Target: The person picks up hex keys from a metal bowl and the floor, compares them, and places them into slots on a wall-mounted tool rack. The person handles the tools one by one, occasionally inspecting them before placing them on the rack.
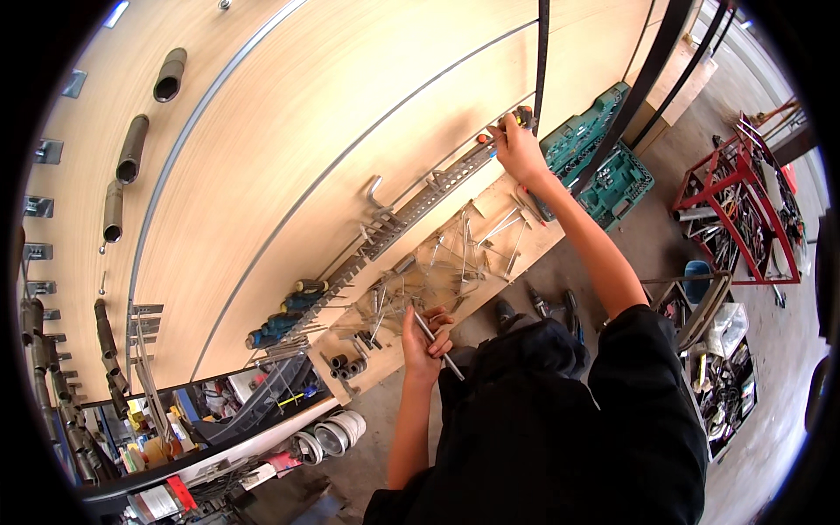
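Observation:
My left hand [423,343] is closed around a slim silver metal rod [435,340], which slants down towards my body. It is above the near edge of a wooden shelf [337,385]. My right hand [518,147] reaches to the far right end of a perforated metal rack [437,188] on the wooden panel. Its fingers are pinched beside a black, yellow and orange handle [525,115]; what lies between them is hidden. Many loose metal rods and T-shaped wrenches [381,311] lie on the shelf below. An L-shaped metal bar [376,194] stands in the rack.
Blue-handled screwdrivers [267,337] hang at the rack's left end. Short sockets [348,366] stand on the shelf. An open green socket case [617,179] lies to the right, near a red tool cart [739,206]. Black straps [643,74] cross the upper right. White tape rolls [331,437] sit below left.

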`<control>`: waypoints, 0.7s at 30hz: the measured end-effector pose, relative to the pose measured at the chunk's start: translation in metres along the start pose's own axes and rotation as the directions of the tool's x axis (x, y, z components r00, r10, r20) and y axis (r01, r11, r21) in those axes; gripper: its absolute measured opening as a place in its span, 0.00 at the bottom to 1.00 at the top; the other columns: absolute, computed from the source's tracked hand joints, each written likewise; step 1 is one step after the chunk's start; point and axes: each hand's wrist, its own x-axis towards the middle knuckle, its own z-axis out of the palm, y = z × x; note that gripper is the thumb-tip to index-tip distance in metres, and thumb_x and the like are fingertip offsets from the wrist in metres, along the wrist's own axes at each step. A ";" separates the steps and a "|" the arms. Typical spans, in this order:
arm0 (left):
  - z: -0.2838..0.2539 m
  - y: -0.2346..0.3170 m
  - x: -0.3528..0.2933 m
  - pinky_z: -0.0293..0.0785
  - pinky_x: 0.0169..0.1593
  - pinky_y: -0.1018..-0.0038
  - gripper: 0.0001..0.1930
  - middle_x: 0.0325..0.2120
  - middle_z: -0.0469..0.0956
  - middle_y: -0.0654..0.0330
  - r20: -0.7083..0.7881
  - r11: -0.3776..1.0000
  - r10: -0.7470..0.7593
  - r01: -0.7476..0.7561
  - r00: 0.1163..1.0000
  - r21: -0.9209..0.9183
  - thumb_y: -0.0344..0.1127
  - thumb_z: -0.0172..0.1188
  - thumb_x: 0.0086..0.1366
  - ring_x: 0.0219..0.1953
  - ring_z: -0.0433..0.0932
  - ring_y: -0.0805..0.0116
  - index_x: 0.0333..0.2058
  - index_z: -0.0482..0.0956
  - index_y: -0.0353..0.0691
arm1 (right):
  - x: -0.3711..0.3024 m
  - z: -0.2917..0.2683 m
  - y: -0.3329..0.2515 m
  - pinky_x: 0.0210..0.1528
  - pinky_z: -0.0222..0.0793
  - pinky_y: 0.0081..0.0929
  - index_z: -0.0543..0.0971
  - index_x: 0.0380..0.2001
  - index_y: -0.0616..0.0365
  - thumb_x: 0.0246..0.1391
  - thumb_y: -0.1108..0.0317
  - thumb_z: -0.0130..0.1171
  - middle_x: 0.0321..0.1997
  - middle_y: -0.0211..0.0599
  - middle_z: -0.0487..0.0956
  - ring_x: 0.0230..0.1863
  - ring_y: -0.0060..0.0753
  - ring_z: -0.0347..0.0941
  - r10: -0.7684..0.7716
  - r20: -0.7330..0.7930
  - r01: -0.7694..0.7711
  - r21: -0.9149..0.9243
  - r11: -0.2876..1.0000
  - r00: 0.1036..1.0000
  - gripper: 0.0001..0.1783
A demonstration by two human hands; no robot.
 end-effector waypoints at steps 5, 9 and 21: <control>-0.021 -0.003 -0.013 0.49 0.15 0.81 0.24 0.27 0.76 0.56 -0.076 0.995 0.048 -0.055 0.996 -0.082 0.52 0.43 0.67 0.10 0.52 0.79 0.40 0.74 0.33 | 0.009 0.021 0.017 0.29 0.67 0.52 0.65 0.30 0.63 0.59 0.63 0.51 0.23 0.58 0.76 0.28 0.63 0.73 -0.009 0.034 0.013 -0.123 0.992 0.999 0.14; -0.033 -0.007 -0.022 0.49 0.16 0.81 0.24 0.26 0.75 0.56 -0.132 0.989 0.064 -0.080 0.989 -0.123 0.52 0.43 0.67 0.10 0.52 0.79 0.40 0.74 0.33 | 0.014 0.015 0.015 0.28 0.67 0.51 0.64 0.30 0.63 0.59 0.63 0.51 0.22 0.59 0.75 0.28 0.63 0.73 -0.018 0.050 0.026 -0.171 0.985 0.999 0.14; -0.036 -0.011 -0.020 0.48 0.15 0.82 0.24 0.25 0.74 0.57 -0.158 0.988 0.077 -0.097 0.984 -0.122 0.52 0.43 0.67 0.10 0.52 0.80 0.39 0.74 0.34 | 0.039 0.031 0.000 0.33 0.68 0.52 0.65 0.31 0.64 0.59 0.60 0.51 0.24 0.58 0.76 0.31 0.65 0.72 -0.186 0.341 0.262 -0.193 0.946 0.922 0.16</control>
